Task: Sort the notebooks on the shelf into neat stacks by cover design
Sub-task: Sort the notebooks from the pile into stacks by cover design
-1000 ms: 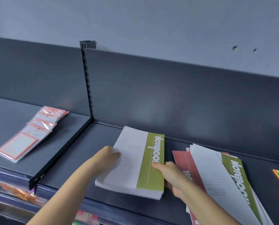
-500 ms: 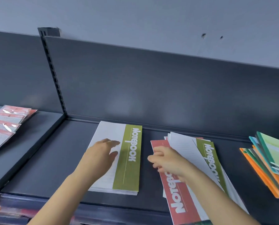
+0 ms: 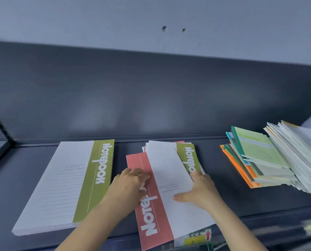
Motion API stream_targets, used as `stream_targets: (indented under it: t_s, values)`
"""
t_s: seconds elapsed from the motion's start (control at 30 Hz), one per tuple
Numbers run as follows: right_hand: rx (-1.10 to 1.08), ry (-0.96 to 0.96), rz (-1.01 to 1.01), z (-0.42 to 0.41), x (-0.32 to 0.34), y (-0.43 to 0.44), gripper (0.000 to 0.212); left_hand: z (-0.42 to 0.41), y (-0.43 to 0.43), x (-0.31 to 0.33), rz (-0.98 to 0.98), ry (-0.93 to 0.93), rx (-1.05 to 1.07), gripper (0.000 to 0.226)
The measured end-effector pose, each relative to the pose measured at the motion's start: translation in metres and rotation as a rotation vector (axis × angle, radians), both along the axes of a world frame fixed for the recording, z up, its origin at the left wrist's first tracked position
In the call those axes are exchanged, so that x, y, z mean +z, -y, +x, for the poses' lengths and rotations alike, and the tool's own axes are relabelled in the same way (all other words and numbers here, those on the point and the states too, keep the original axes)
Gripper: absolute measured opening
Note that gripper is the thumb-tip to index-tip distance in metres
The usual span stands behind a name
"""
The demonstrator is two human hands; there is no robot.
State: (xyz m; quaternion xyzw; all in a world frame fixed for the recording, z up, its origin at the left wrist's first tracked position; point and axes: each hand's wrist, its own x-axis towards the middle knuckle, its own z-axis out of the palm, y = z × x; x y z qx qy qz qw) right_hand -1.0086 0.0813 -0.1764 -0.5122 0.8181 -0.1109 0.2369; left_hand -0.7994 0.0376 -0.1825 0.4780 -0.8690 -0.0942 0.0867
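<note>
Nearest the camera, the red notebook [image 3: 151,220] juts out over the front lip of the shelf [image 3: 259,201], its white "Notebook" lettering running along the cover, and a yellow price label [image 3: 198,236] sits on that lip just beside it. Both hands are on the messy middle pile: the left hand [image 3: 127,185] lies on the red cover with bent fingers, the tips right at the left edge of the top notebook [image 3: 169,178], and whether they pinch anything is impossible to tell. The right hand [image 3: 201,191] has that green-banded top notebook by its right edge, thumb laid flat across the white lined face, fingers curled at the band. To the left, just apart from the pile, lies a squared-up stack of green-banded notebooks [image 3: 69,182]. Off to the right sits a fanned stack of orange, teal and green notebooks [image 3: 256,160], touching a slumped white pile [image 3: 299,154]. Behind it all rise the dark back panel [image 3: 151,98] and a pale wall [image 3: 151,19].
</note>
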Motion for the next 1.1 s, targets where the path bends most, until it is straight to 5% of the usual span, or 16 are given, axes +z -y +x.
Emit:
stream_targets:
  t_s: [0.27, 0.33, 0.47, 0.6, 0.77, 0.9, 1.0, 1.1]
  values:
    - [0.119, 0.135, -0.211, 0.003, 0.02, 0.0, 0.054, -0.067, 0.012, 0.021, -0.241, 0.316, -0.222, 0.08]
    - [0.208, 0.11, -0.299, -0.001, 0.038, -0.004, 0.041, -0.074, 0.02, 0.035, -0.382, 0.272, -0.262, 0.076]
    - [0.237, -0.146, -0.555, -0.018, 0.079, -0.005, 0.015, -0.069, 0.037, 0.071, -0.56, -0.013, -0.298, 0.019]
    - [-0.011, -0.25, -0.945, -0.042, 0.1, -0.007, 0.037, -0.058, 0.038, 0.099, -0.364, -0.256, 0.103, 0.027]
    - [-0.032, 0.195, -0.514, -0.054, 0.061, 0.001, 0.051, -0.056, 0.051, 0.055, 0.048, -0.524, 0.342, 0.022]
    - [-0.07, 0.294, -0.091, -0.053, 0.02, 0.004, 0.075, -0.056, 0.048, 0.003, 0.316, -0.281, 0.439, 0.031]
    - [-0.132, 0.357, -0.053, -0.055, 0.008, 0.01, 0.081, -0.056, 0.036, -0.006, 0.267, -0.082, 0.462, 0.03]
    - [-0.219, 0.522, -0.085, -0.055, 0.009, 0.019, 0.082, -0.055, 0.026, -0.008, 0.343, -0.087, 0.449, 0.038]
